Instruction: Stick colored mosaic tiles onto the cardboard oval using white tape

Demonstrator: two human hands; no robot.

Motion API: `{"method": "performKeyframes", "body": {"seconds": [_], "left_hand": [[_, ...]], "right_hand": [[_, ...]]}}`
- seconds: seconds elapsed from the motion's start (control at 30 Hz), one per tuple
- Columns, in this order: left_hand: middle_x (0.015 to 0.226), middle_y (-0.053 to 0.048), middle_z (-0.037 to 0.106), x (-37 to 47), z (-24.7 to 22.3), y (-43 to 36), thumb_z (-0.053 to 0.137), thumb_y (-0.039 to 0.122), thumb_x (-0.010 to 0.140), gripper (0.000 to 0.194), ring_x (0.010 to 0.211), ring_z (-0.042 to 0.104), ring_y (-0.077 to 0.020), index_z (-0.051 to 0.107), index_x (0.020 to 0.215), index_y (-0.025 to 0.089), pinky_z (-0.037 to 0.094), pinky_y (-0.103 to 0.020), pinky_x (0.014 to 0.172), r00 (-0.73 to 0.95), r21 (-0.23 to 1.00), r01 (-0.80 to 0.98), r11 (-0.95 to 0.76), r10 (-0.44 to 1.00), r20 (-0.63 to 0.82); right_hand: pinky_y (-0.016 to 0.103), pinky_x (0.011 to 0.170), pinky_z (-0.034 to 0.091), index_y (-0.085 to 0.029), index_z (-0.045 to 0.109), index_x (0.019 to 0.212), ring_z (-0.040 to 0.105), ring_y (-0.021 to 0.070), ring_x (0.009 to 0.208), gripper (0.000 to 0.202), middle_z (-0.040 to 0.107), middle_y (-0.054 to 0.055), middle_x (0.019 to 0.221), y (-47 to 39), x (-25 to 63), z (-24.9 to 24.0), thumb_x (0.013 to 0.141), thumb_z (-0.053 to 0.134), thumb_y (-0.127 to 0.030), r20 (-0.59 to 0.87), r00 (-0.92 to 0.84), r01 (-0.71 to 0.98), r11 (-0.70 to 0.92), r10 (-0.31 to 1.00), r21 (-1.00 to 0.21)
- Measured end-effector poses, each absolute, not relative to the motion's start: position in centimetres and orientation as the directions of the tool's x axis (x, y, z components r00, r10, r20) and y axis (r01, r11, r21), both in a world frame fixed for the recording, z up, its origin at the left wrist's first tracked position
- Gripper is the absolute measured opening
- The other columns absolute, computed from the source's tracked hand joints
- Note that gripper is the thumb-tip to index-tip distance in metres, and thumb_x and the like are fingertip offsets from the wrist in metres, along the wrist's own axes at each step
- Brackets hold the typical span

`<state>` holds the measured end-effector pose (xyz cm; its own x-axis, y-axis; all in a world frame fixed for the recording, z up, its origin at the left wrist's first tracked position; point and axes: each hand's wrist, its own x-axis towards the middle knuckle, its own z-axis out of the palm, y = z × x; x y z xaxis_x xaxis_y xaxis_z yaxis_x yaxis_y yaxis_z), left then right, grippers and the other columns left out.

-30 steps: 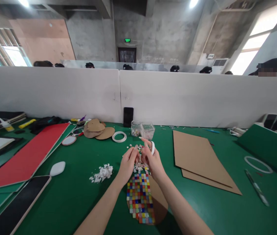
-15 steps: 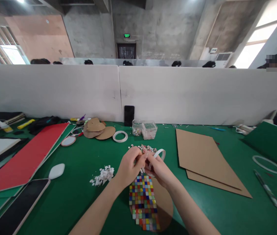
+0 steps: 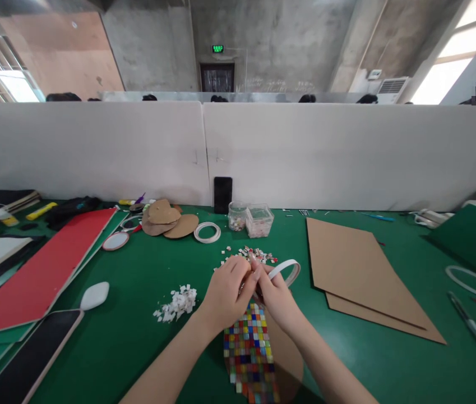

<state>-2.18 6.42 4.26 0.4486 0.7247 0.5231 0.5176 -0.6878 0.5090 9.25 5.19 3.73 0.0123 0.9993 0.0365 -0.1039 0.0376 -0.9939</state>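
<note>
Both hands meet above a sheet of small coloured mosaic tiles [image 3: 249, 353], which lies over a round brown cardboard piece [image 3: 286, 359]. My left hand [image 3: 227, 289] is closed, its thumb and fingers pressed together at the right hand's fingertips; what they pinch is too small to make out. My right hand [image 3: 277, 294] is closed with a roll of white tape [image 3: 291, 271] hooked at its fingers, the loop standing out to the right. Just beyond the hands are scattered small tile pieces [image 3: 258, 255]. White paper bits [image 3: 178, 303] are heaped left of the left hand.
Two clear containers [image 3: 258, 220] and a dark phone [image 3: 223, 195] stand near the white partition [image 3: 326, 157]. Cardboard sheets [image 3: 359, 264] lie at right, a pen [image 3: 475, 330] beyond them. Cardboard discs [image 3: 182, 226], a tape roll [image 3: 207, 232] and a red board [image 3: 48, 269] are at left.
The white tape loop has swung out to the right and looks wider. My hands stay together with slightly shifted fingers. The whole view has shifted slightly.
</note>
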Motion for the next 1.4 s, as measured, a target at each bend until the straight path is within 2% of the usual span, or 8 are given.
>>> {"method": "performKeyframes", "body": {"seconds": [0.27,0.5,0.63,0.77,0.9,1.07,1.23,1.4], "left_hand": [[0.067,-0.001,0.041,-1.9,4.2,5.8,0.027,0.017,0.090,0.022,0.064,0.041,-0.0151,0.032,0.069,0.021,0.033,-0.027,0.058,0.400,0.526,0.493,-0.693,0.717,0.570],[0.065,0.001,0.040,-1.9,5.1,5.4,0.025,0.021,0.091,0.022,0.060,0.041,-0.0141,0.030,0.070,0.021,0.030,-0.026,0.055,0.394,0.565,0.544,-0.620,0.784,0.480],[0.063,0.002,0.040,-2.0,5.4,5.5,0.026,0.027,0.092,0.025,0.056,0.039,-0.0131,0.032,0.069,0.021,0.028,-0.026,0.053,0.329,0.712,0.490,-0.503,0.863,0.384],[0.063,0.002,0.042,-2.3,6.0,5.6,0.024,0.031,0.093,0.029,0.056,0.040,-0.0117,0.034,0.068,0.020,0.031,-0.025,0.056,0.397,0.841,0.306,-0.446,0.863,0.313],[0.062,0.002,0.039,-2.3,6.0,5.5,0.029,0.030,0.092,0.027,0.057,0.038,-0.0121,0.033,0.068,0.020,0.031,-0.025,0.056,0.462,0.785,0.341,-0.517,0.820,0.339],[0.062,0.001,0.039,-2.1,5.5,5.4,0.024,0.024,0.092,0.025,0.055,0.038,-0.0130,0.029,0.067,0.021,0.028,-0.026,0.054,0.433,0.636,0.488,-0.598,0.799,0.418],[0.058,0.003,0.039,-2.4,5.8,5.5,0.023,0.025,0.091,0.024,0.048,0.038,-0.0123,0.028,0.068,0.022,0.024,-0.026,0.049,0.428,0.625,0.538,-0.565,0.822,0.375],[0.053,0.003,0.041,-2.8,6.2,5.5,0.028,0.028,0.091,0.025,0.043,0.038,-0.0119,0.033,0.068,0.022,0.020,-0.026,0.046,0.423,0.670,0.527,-0.523,0.845,0.327]], "right_hand": [[0.023,0.040,0.028,-0.020,0.045,0.063,0.031,0.0102,0.046,0.042,0.037,-0.004,0.053,4.1,8.7,3.4,0.082,0.042,-0.057,0.083,0.048,-0.077,0.087,0.995,-0.993],[0.025,0.051,0.038,-0.020,0.050,0.069,0.045,0.0146,0.059,0.037,0.050,0.002,0.064,3.7,8.5,3.6,0.088,0.038,-0.048,0.214,0.067,0.003,0.214,0.975,-0.977],[0.025,0.051,0.038,-0.020,0.051,0.069,0.044,0.0136,0.056,0.036,0.049,0.001,0.063,3.6,8.4,3.8,0.087,0.040,-0.048,0.240,0.083,0.028,0.239,0.967,-0.971],[0.023,0.042,0.030,-0.020,0.041,0.060,0.032,0.0095,0.045,0.040,0.036,-0.004,0.052,3.7,8.6,4.0,0.086,0.040,-0.051,0.150,0.029,-0.117,0.153,0.988,-0.981],[0.023,0.039,0.024,-0.021,0.039,0.060,0.024,0.0087,0.043,0.041,0.030,-0.006,0.049,3.6,8.7,4.0,0.083,0.042,-0.054,0.097,0.037,-0.126,0.101,0.995,-0.987],[0.024,0.045,0.033,-0.021,0.044,0.063,0.039,0.0122,0.049,0.038,0.041,-0.002,0.055,3.3,8.3,4.1,0.085,0.040,-0.052,0.137,0.101,-0.037,0.142,0.985,-0.989],[0.027,0.057,0.040,-0.021,0.049,0.070,0.050,0.0162,0.062,0.035,0.052,0.002,0.065,3.1,8.2,4.4,0.089,0.035,-0.047,0.232,0.098,0.112,0.221,0.968,-0.969],[0.027,0.059,0.037,-0.020,0.048,0.070,0.046,0.0149,0.062,0.033,0.049,0.002,0.065,3.3,8.5,4.3,0.092,0.033,-0.040,0.305,0.056,0.215,0.287,0.951,-0.934]]}}
